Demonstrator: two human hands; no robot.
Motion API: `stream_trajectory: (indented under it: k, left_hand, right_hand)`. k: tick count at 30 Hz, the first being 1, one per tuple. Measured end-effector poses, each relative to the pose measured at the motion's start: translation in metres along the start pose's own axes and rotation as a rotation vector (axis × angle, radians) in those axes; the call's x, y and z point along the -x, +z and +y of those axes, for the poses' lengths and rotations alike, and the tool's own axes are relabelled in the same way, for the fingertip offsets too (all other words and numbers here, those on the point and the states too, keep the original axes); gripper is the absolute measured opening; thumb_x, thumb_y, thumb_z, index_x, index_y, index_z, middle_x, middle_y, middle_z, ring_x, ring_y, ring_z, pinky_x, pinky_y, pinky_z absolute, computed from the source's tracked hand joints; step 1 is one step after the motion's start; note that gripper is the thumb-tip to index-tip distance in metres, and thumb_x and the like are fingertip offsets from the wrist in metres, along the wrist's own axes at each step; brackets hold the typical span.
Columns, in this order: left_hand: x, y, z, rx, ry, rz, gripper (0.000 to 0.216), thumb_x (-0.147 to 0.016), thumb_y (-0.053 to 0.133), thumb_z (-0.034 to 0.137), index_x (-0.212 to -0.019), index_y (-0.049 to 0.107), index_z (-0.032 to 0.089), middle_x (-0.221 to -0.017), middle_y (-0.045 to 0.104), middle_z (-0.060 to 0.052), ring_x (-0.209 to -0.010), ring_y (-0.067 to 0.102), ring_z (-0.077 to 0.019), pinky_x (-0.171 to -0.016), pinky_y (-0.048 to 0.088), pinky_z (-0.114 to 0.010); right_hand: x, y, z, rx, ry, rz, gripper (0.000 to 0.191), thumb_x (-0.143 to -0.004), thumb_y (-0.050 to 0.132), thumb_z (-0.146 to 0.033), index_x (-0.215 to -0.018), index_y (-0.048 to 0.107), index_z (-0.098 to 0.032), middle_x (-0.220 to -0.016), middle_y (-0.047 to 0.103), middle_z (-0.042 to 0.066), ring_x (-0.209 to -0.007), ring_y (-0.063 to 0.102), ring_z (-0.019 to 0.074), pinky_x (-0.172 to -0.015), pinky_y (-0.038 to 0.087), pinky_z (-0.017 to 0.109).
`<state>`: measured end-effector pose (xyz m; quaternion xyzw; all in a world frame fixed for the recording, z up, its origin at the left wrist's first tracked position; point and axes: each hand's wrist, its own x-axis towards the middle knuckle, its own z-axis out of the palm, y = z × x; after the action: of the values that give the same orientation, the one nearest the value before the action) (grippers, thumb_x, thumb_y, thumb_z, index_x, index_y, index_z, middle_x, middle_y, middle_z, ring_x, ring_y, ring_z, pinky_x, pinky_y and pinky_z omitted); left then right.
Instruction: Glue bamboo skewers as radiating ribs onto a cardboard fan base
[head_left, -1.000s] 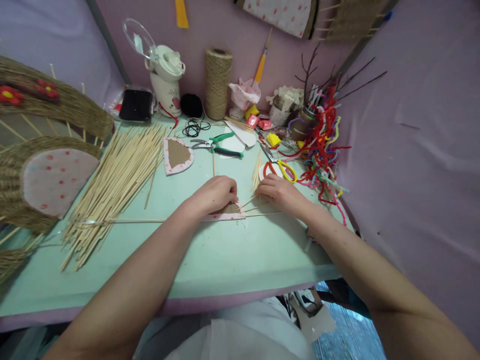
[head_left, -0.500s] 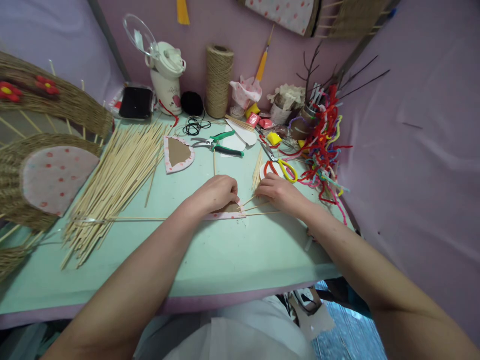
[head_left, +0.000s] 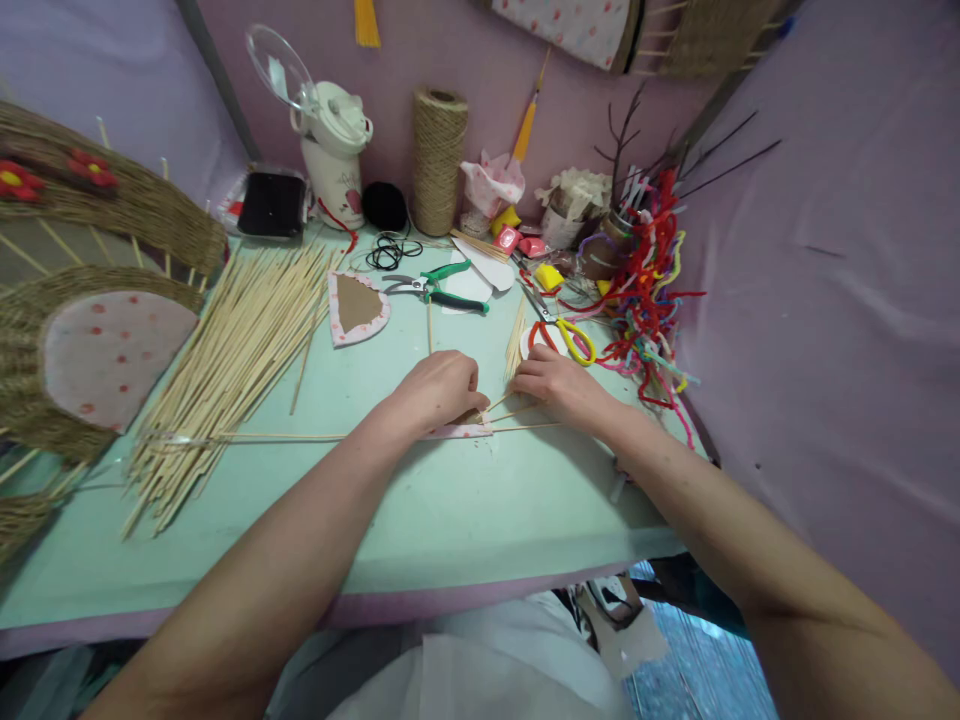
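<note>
The left hand [head_left: 435, 390] lies on a small cardboard piece with a pink fabric edge [head_left: 459, 431], which rests flat on the pale green table [head_left: 420, 520], near its middle. The fingers are bent down over the piece and press it. Their tips hide what is under them, so one cannot tell whether this grip is clenched on something or released.

The right hand [head_left: 561, 385] is just beside, to the right. Its fingertips touch several thin sticks [head_left: 519, 409] that fan out from under the left hand. Whether the right grip pinches a stick or only rests on it cannot be told. One long stick [head_left: 262, 438] runs across the table and passes under the left wrist.

To the left lies a big heap of sticks [head_left: 232, 340], and beside it a woven fan [head_left: 97, 350]. Behind the hands are a second cardboard piece [head_left: 356, 305], green pliers [head_left: 442, 290] and yellow-red scissors [head_left: 561, 335]. A spool of twine [head_left: 437, 160] stands at the wall, and coloured pipe cleaners [head_left: 645, 290] are piled at the right.
</note>
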<state>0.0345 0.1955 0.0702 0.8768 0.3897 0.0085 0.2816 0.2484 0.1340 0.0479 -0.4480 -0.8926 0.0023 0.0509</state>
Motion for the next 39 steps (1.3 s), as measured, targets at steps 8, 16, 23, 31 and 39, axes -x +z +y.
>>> stream_trajectory:
  k: [8,16,23,31,39]
  left_hand:
    - [0.001,0.002,0.003,-0.026,-0.014,-0.005,0.018,-0.073,0.063,0.032,-0.063,0.058,0.018,-0.077,0.065,-0.005,-0.069,0.054,-0.0161,-0.058,0.032,-0.027]
    - [0.000,0.002,0.006,-0.037,-0.024,-0.023,0.021,-0.073,0.065,0.035,-0.063,0.059,0.017,-0.075,0.062,-0.004,-0.068,0.053,-0.0158,-0.055,0.030,-0.027]
    - [-0.001,0.002,0.007,-0.077,-0.043,-0.025,0.021,-0.073,0.067,0.035,-0.065,0.061,0.017,-0.077,0.064,-0.005,-0.070,0.055,-0.0168,-0.056,0.030,-0.028]
    - [-0.005,0.003,0.005,-0.079,-0.054,-0.031,0.020,-0.070,0.066,0.036,-0.062,0.061,0.019,-0.069,0.064,-0.004,-0.064,0.054,-0.0164,-0.054,0.029,-0.028]
    - [-0.010,0.005,0.006,-0.068,-0.066,-0.034,0.030,-0.076,0.062,0.043,-0.058,0.058,0.019,-0.058,0.059,-0.003,-0.056,0.051,-0.0158,-0.053,0.028,-0.029]
  right_hand:
    - [0.000,0.001,0.000,0.025,0.003,-0.005,0.032,-0.098,0.038,-0.014,-0.085,0.066,-0.016,-0.075,0.060,0.008,-0.079,0.039,0.0199,-0.064,0.027,0.032]
    - [-0.001,-0.002,-0.002,0.048,0.003,-0.027,0.033,-0.100,0.037,-0.016,-0.083,0.065,-0.015,-0.075,0.060,0.008,-0.079,0.039,0.0200,-0.064,0.028,0.032]
    - [-0.001,-0.004,-0.002,0.067,-0.007,-0.037,0.035,-0.101,0.035,-0.019,-0.082,0.065,-0.015,-0.075,0.059,0.008,-0.079,0.038,0.0201,-0.064,0.028,0.032]
    - [-0.001,-0.003,-0.001,0.117,-0.020,-0.014,0.030,-0.100,0.041,-0.021,-0.080,0.064,-0.015,-0.076,0.059,0.008,-0.079,0.037,0.0203,-0.065,0.027,0.032]
    - [-0.001,-0.003,-0.002,0.101,-0.007,-0.017,0.029,-0.099,0.042,-0.020,-0.080,0.064,-0.017,-0.076,0.059,0.008,-0.079,0.037,0.0200,-0.064,0.025,0.032]
